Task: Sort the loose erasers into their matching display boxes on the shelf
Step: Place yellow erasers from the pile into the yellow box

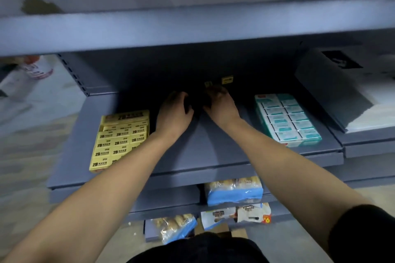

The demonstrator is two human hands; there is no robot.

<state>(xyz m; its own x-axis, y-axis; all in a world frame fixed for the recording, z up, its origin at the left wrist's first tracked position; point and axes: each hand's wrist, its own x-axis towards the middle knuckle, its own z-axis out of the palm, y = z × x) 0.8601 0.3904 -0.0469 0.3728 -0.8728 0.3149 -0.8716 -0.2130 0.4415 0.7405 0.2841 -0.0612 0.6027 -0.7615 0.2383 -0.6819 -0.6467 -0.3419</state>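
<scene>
Erasers lay partly sorted on the grey shelf (213,147): a yellow display box (119,141) of 2B erasers sat just beside the left wrist on its outer side, and a teal-and-white display box (287,119) stood off to the outer side of the right hand. Both hands reached side by side into the dark rear of the shelf, near each other but apart. The left hand (174,113) had its fingers curled downward; whether it held anything could not be told. The right hand (221,105) likewise curled forward, its contents hidden in shadow. Two small yellow loose erasers (227,80) lay just beyond the right fingertips. Packaged goods (234,191) occupied the lower shelves beneath the forearms.
</scene>
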